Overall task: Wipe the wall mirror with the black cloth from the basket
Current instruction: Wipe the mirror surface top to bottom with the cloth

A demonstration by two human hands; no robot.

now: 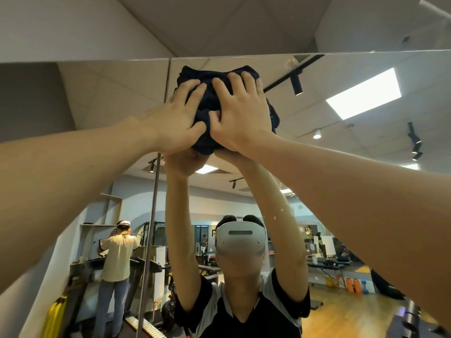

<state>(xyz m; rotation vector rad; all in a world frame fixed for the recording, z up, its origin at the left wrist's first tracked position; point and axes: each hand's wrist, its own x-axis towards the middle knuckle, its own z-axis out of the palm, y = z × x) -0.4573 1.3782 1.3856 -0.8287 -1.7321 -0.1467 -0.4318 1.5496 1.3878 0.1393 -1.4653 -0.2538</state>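
The cloth (212, 98), dark and bunched into a wad, is pressed flat against the mirror (341, 152) high up, close under the mirror's top edge and just right of a vertical seam (168, 74) between two panes. Both hands cover it. The left hand (175, 118) lies on the cloth's left half with its fingers (195, 90) spread and bent a little, tips digging into the folds. The right hand (240, 111) lies on the right half, touching the left hand at the thumbs; its fingers (230, 80) are spread too, curled over the upper rim of the cloth, and the thumb presses into the fabric at the middle. Both bare forearms reach up from the lower corners.

In the glass below, the person's reflection raises both arms to the same spot, wearing a white headset (240, 237) and a black and grey shirt. Further back the reflection shows a gym room with a wooden floor, a second person (118, 254) in a pale shirt standing at a treadmill, ceiling light panels (363, 93) and black track lamps (296, 85).
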